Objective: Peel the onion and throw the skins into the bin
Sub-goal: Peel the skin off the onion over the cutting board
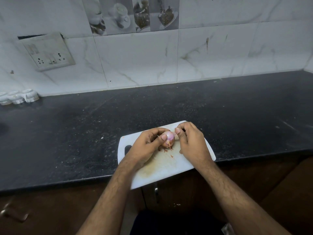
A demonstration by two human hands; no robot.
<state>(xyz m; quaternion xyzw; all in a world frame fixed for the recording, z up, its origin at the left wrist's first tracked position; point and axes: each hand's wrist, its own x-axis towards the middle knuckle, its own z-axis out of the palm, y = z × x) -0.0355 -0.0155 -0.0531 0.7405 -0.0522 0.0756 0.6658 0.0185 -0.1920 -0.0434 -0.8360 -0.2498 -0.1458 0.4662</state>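
Observation:
A small pinkish onion is held just above a white cutting board. My left hand grips the onion, thumb across its top and fingers curled behind it. My right hand pinches a strip of skin at the onion's right end between thumb and forefinger. Small reddish skin scraps lie on the board under the onion. No bin is in view.
The board overhangs the front edge of a black speckled counter. White ceramic pieces stand at the far left by the tiled wall. A socket plate is on the wall. Dark cabinets lie below.

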